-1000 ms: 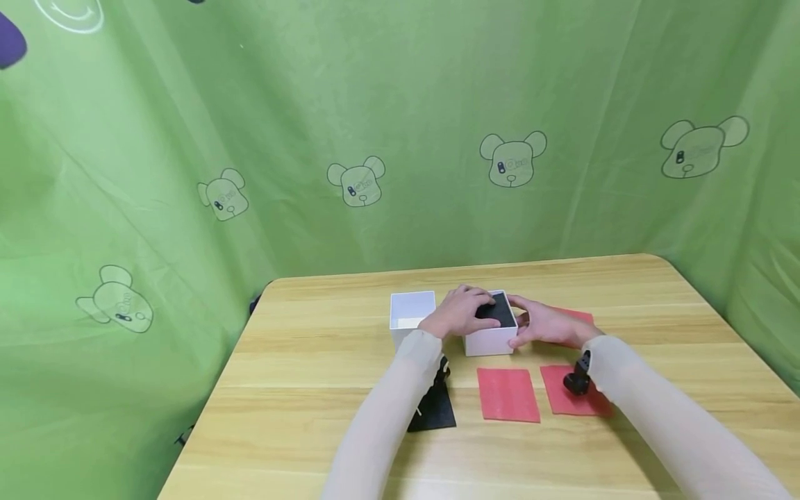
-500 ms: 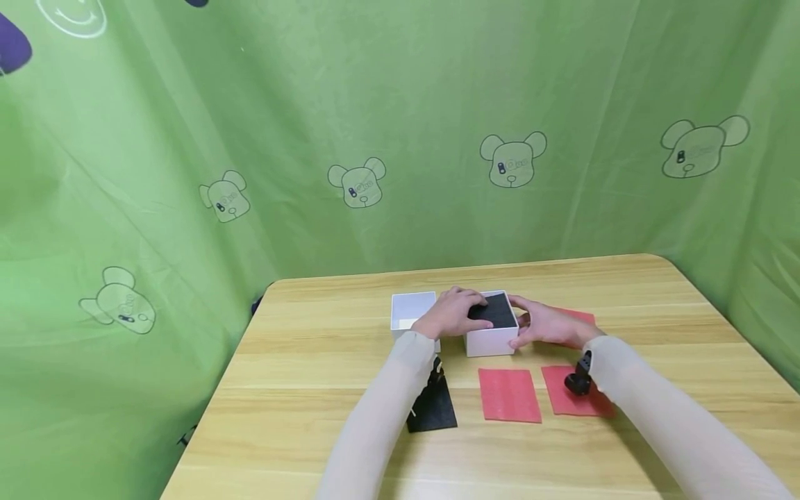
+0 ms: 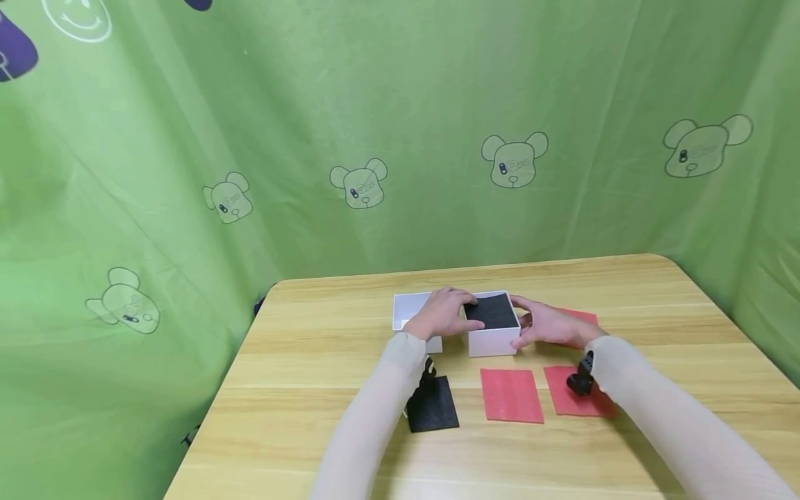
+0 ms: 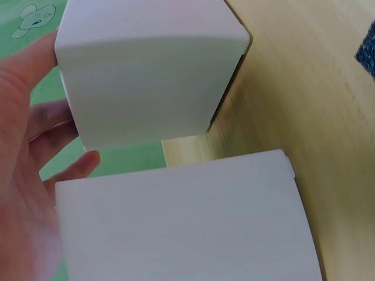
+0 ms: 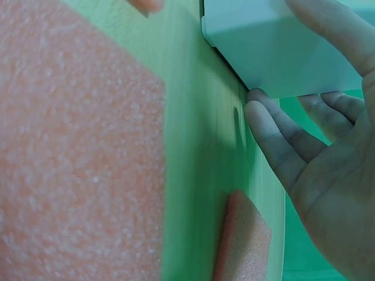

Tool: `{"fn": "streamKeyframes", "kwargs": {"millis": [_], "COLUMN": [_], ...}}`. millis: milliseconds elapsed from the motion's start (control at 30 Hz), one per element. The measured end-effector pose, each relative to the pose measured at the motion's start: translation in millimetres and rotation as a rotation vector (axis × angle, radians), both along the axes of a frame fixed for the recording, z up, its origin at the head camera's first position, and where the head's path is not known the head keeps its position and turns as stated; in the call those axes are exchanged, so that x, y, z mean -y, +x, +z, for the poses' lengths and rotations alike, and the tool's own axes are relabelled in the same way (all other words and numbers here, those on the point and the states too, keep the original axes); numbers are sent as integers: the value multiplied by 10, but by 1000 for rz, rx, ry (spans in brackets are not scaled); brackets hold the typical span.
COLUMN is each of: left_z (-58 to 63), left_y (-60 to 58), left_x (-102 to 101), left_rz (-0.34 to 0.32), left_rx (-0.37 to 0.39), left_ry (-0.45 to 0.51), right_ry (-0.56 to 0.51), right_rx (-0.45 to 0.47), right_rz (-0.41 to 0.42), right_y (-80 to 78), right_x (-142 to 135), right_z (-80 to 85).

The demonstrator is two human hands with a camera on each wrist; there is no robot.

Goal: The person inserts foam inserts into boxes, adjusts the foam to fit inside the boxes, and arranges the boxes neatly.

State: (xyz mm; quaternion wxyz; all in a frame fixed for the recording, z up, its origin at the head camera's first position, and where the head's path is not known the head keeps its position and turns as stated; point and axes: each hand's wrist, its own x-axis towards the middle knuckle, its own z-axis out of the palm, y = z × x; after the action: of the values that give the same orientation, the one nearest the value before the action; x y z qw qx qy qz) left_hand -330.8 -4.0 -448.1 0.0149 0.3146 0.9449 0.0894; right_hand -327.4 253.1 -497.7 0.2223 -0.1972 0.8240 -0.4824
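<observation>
My right hand (image 3: 546,323) grips the right side of a white box (image 3: 492,342), its thumb by the near corner and its fingers toward the back. Inside that box a black foam sheet (image 3: 496,312) lies flat just below the rim. Over the box's left rim sits my left hand (image 3: 445,312), with thumb and fingers spread loosely along the foam's left edge. In the left wrist view, the left thumb (image 4: 35,61) touches the box's top edge. A second white box (image 3: 409,303), partly covered by the left hand, stands close by on the left.
Two red foam sheets, one in the middle (image 3: 512,396) and one on the right (image 3: 562,396), lie in front of the boxes. Another red sheet (image 3: 581,316) is partly behind the right hand. A black sheet (image 3: 434,406) lies beside the left forearm. Green curtain (image 3: 425,90) surrounds the table.
My left hand has slid leftward off the black foam sheet toward the box's left rim, uncovering more of the foam. The right hand has kept its place on the box.
</observation>
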Motion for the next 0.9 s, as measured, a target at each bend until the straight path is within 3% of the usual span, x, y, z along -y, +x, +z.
{"fn": "streamKeyframes", "kwargs": {"millis": [233,633,900], "left_z": [-17,-13,7], "left_y": [-4,-10,-10], "left_x": [-17,-43,-55], "left_rz": [30,31,36], "left_rx": [10,17,22], "left_ry": [18,-1,-1], "right_ry": [-7,31,-1], "right_rx": [-5,-11,2], "right_rz": [11,-9,0], "right_y": [-2,22,11], "right_x": [0,-13,-10], "right_z": [-2,3,0]}}
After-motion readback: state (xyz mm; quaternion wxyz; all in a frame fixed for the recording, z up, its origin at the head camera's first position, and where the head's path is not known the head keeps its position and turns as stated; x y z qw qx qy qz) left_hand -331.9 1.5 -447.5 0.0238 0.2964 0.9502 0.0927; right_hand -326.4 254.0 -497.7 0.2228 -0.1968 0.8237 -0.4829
